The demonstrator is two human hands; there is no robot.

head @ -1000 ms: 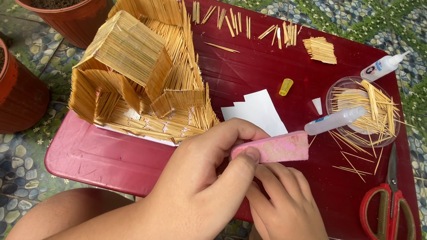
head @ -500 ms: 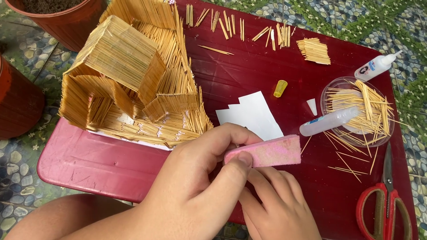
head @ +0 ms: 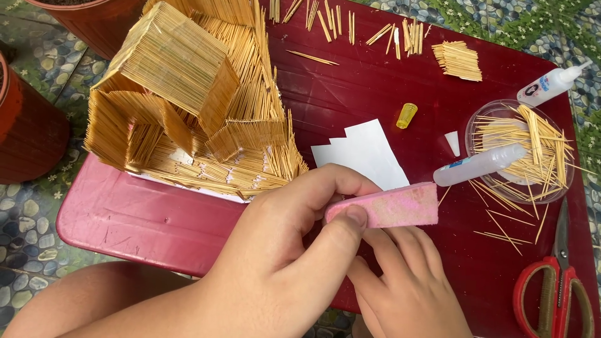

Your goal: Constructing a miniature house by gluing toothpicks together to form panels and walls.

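My left hand (head: 282, 250) reaches in from the lower left and pinches one end of a pink sanding block (head: 391, 205) between thumb and fingers. The block lies level just above the red table (head: 144, 219). My right hand (head: 410, 291) sits below it, fingers pointing up against the block's underside, their tips hidden behind the block and my left thumb. Just left of the hands stands a model house of glued toothpicks (head: 188, 100). A cut piece of white paper (head: 363, 153) lies behind the block.
A clear round dish of toothpicks (head: 523, 147) sits at right with a glue tube (head: 479, 164) across it and another glue bottle (head: 551, 84) behind. Red-handled scissors (head: 554, 288) lie at lower right. A yellow cap (head: 406, 115), loose toothpicks (head: 375, 28) and red pots (head: 28, 125) surround the table.
Both hands and the pink block stay almost where they were. Only the view shifts slightly.
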